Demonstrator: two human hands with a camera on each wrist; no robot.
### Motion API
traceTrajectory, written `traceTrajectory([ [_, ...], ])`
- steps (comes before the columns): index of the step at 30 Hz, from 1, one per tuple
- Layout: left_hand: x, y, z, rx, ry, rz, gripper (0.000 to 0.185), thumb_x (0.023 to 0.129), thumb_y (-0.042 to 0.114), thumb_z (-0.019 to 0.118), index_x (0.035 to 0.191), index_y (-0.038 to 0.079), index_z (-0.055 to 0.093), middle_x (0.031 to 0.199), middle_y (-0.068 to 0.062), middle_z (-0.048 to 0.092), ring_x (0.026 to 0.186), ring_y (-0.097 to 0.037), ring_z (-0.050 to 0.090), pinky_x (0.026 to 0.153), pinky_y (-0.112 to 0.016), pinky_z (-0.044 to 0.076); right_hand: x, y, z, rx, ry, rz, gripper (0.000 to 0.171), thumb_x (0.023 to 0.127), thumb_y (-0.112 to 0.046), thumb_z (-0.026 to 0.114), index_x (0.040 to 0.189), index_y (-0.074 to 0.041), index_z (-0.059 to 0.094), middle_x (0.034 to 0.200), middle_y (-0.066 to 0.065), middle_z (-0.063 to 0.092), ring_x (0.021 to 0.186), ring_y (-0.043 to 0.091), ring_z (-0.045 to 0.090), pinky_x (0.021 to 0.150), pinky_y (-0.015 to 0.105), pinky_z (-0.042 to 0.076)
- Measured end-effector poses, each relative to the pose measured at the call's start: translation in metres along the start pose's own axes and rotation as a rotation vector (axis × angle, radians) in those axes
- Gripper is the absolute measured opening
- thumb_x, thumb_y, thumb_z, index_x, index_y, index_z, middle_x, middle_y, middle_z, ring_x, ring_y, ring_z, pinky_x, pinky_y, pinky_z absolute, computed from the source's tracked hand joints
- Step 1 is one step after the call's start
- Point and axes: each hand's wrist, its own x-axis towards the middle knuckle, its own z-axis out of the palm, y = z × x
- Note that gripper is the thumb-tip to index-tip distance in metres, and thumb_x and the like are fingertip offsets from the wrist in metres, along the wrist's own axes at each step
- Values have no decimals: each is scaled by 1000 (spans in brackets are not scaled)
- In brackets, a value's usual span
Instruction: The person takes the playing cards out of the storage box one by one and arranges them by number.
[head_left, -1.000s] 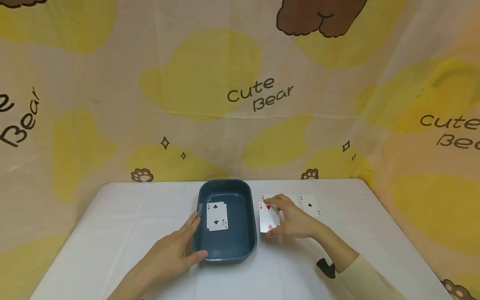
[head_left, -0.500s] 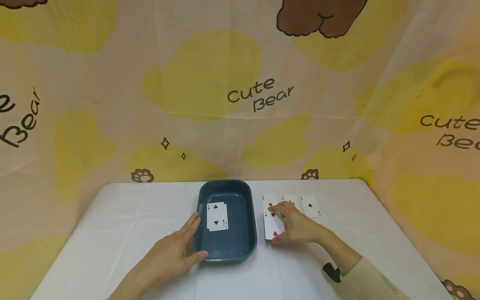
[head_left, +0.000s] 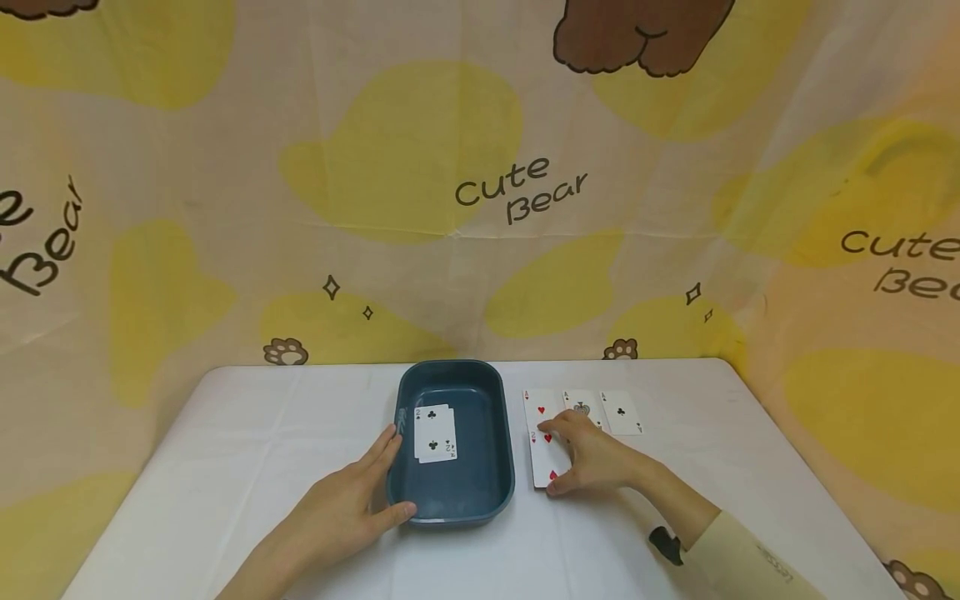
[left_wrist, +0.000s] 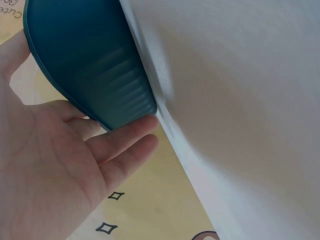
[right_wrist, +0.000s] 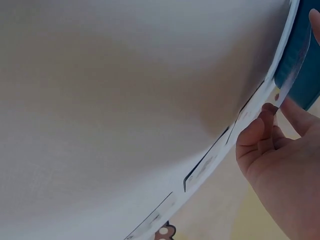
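Right hand [head_left: 592, 457] grips hearts two [head_left: 547, 458] by edges; gap to tub [head_left: 467, 492].

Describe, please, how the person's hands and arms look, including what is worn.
Both hands are ungloved. The right hand has a pale beige sleeve with small markings, unreadable here; a black piece, perhaps a strap, shows beside its cuff. The left hand shows no sleeve.

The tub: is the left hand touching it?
Touching: the left wrist view shows the left hand with fingers against the outside of the tub.
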Motion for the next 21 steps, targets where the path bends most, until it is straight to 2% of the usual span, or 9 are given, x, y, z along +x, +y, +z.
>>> traceTrajectory([
  [11, 0, 0, 0, -2, -6, -5, 101, 90, 69, 69, 167, 15, 30, 174, 3, 19, 137, -37, 56, 103, -61, 50, 1, 1, 5, -64, -23, 0, 81, 71, -32, 93, 141, -8, 62, 126, 3, 56, 112, 19, 51, 97, 45, 50],
  [21, 0, -1, 1, 0, -6, -5, 102, 90, 69, 69, 167, 16, 29, 174, 4, 19, 137, -37, 56, 103, -61, 50, 0, 1, 6, -106, -13, -17, 81, 70, -31, 95, 141, -8, 63, 127, 6, 55, 115, 22, 50, 98, 46, 51],
])
